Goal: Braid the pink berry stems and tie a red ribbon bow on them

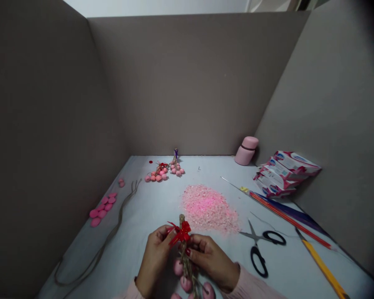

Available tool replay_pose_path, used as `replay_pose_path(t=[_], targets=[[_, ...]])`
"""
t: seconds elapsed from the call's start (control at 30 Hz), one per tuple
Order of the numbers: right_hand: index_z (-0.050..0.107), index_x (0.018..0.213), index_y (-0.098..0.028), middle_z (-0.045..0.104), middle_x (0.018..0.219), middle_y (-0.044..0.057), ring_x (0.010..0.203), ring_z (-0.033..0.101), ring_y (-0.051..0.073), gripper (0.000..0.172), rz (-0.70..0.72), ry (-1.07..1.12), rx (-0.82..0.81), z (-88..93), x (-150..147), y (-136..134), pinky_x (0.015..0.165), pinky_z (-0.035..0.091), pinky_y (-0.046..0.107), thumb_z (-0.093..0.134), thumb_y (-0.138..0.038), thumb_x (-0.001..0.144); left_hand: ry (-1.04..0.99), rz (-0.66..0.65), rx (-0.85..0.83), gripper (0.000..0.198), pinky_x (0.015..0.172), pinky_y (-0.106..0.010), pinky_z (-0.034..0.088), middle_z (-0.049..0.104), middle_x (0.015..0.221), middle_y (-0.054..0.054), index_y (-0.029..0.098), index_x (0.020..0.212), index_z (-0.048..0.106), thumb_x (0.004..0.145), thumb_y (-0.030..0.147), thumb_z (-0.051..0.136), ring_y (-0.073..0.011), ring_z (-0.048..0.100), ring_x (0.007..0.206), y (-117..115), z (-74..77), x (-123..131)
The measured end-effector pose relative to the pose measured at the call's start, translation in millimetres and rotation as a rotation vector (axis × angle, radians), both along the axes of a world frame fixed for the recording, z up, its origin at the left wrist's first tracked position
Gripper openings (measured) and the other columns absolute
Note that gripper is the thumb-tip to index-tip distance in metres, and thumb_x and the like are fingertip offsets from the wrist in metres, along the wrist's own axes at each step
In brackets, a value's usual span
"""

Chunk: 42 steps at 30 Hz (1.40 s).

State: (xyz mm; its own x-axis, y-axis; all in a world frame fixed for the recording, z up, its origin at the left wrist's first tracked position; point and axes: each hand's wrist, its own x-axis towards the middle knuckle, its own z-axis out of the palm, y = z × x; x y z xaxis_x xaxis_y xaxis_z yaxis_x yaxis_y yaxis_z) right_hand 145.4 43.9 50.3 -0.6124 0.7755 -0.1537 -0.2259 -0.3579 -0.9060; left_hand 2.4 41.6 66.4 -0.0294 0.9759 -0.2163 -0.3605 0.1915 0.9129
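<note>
Both my hands hold a jute-twine bunch (183, 253) of pink oval beads, low in the middle of the view. A red ribbon bow (181, 232) sits at its top. My left hand (156, 257) grips the twine and bow from the left, and my right hand (212, 263) pinches the bow from the right. The fingers of both hands touch the ribbon. Several beads (186, 283) hang below my hands, partly hidden by them. A pile of pink glitter (207, 209) lies just beyond my hands.
Two similar bunches (156, 172) stand at the back, and loose pink discs (101, 209) and jute cord (96, 249) lie left. To the right are black-handled scissors (262, 249), long orange-and-purple sticks (289, 222), a yellow craft knife (322, 265), packets (283, 174) and a pink bottle (246, 150). Grey walls surround the table.
</note>
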Motion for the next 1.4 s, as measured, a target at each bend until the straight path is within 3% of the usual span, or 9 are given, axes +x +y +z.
replay_pose_path(t=[0.13, 0.27, 0.5, 0.7, 0.87, 1.0, 1.13, 1.3, 1.4], targets=[[0.056, 0.083, -0.013, 0.062, 0.059, 0.002, 0.045, 0.055, 0.01, 0.034, -0.032, -0.04, 0.008, 0.7, 0.3, 2.3, 0.042, 0.033, 0.019, 0.061, -0.045, 0.073, -0.017, 0.006, -0.001, 0.016, 0.048, -0.02, 0.036, 0.06, 0.05, 0.001, 0.013, 0.06, 0.063, 0.067, 0.026, 0.067, -0.0093, 0.049, 0.045, 1.2, -1.5, -1.2], [0.059, 0.081, -0.012, 0.06, 0.06, 0.0, 0.041, 0.043, 0.004, 0.036, -0.113, -0.101, -0.014, 2.7, 1.5, 3.6, 0.041, 0.026, 0.017, 0.065, -0.045, 0.068, -0.037, 0.033, 0.0, 0.018, 0.045, -0.019, 0.035, 0.06, 0.047, 0.002, 0.013, 0.056, 0.064, 0.06, 0.028, 0.072, -0.0082, 0.048, 0.042, 3.5, 0.6, -3.6], [0.06, 0.082, -0.014, 0.058, 0.058, -0.001, 0.048, 0.047, 0.009, 0.032, -0.158, -0.098, 0.004, 4.9, 2.5, 4.8, 0.047, 0.032, 0.021, 0.067, -0.041, 0.068, -0.061, 0.038, -0.02, 0.024, 0.041, -0.02, 0.033, 0.059, 0.046, 0.0, 0.013, 0.057, 0.063, 0.06, 0.035, 0.073, -0.0086, 0.047, 0.039, -0.2, 7.9, -0.9], [0.062, 0.089, -0.018, 0.061, 0.078, 0.002, 0.066, 0.054, 0.013, 0.026, -0.257, -0.108, 0.214, 14.8, -5.0, 10.0, 0.06, 0.041, 0.025, 0.063, -0.037, 0.072, -0.206, 0.0, -0.084, 0.017, 0.046, -0.022, 0.039, 0.061, 0.05, -0.002, 0.014, 0.066, 0.062, 0.068, 0.031, 0.067, -0.013, 0.055, 0.045, -7.4, 4.3, 7.8], [0.058, 0.091, -0.019, 0.055, 0.069, -0.002, 0.053, 0.052, 0.011, 0.034, -0.302, -0.208, 0.181, 12.1, -12.4, 8.3, 0.049, 0.04, 0.022, 0.072, -0.034, 0.063, -0.283, 0.018, -0.05, 0.011, 0.043, -0.02, 0.036, 0.06, 0.049, 0.001, 0.016, 0.065, 0.061, 0.065, 0.022, 0.07, -0.0103, 0.051, 0.042, -6.4, 0.5, 9.9], [0.054, 0.095, -0.02, 0.055, 0.081, -0.001, 0.047, 0.046, 0.007, 0.041, -0.312, -0.205, 0.216, 10.0, -11.8, 5.4, 0.041, 0.034, 0.019, 0.072, -0.037, 0.062, -0.115, 0.051, -0.004, 0.011, 0.045, -0.02, 0.037, 0.062, 0.054, 0.001, 0.016, 0.067, 0.064, 0.066, 0.025, 0.069, -0.011, 0.052, 0.047, -7.7, -1.0, 8.3], [0.056, 0.076, -0.016, 0.049, 0.065, -0.003, 0.052, 0.043, 0.009, 0.03, -0.358, -0.188, 0.225, 12.8, -9.6, 8.3, 0.047, 0.034, 0.021, 0.066, -0.044, 0.067, 0.061, 0.011, -0.018, 0.019, 0.044, -0.021, 0.038, 0.061, 0.052, 0.001, 0.016, 0.065, 0.064, 0.064, 0.033, 0.069, -0.0123, 0.05, 0.045, -8.5, -3.5, 3.8], [0.059, 0.072, -0.015, 0.049, 0.062, -0.003, 0.057, 0.041, 0.01, 0.034, -0.329, -0.082, 0.146, 18.8, -5.9, 13.2, 0.052, 0.033, 0.022, 0.068, -0.047, 0.064, 0.09, -0.026, 0.025, 0.025, 0.045, -0.021, 0.038, 0.06, 0.051, 0.001, 0.015, 0.07, 0.066, 0.069, 0.04, 0.065, -0.0117, 0.05, 0.044, -6.0, -3.8, 2.2], [0.061, 0.072, -0.016, 0.05, 0.061, -0.003, 0.055, 0.041, 0.009, 0.03, -0.305, -0.026, 0.078, 19.4, -4.3, 13.1, 0.051, 0.033, 0.021, 0.071, -0.042, 0.063, 0.046, -0.046, 0.005, 0.029, 0.04, -0.018, 0.032, 0.055, 0.045, 0.004, 0.014, 0.065, 0.064, 0.066, 0.042, 0.067, -0.0069, 0.044, 0.038, -3.0, -0.4, 3.1]])
